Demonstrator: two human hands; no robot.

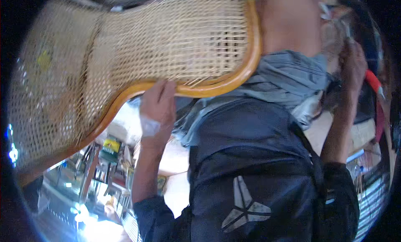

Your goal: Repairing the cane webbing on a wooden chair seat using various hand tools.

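Chair: my woven cane chair (125,54) is tilted, long axis running lower left to upper right.
Left hand (158,106): fingers closed round its wooden rim (200,91), from below.
Right hand (353,69): raised well right of the chair; grip unclear.

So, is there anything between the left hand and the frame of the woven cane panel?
Nothing visible: the left hand already closes its fingers on the curved orange-brown wooden frame of the woven cane panel. The right hand is apart from it, near grey cloth.

Looked like a furniture workshop: woven cane chair panel (138,46) above the left hand (158,106) (cluttered racks (104,167) below it).
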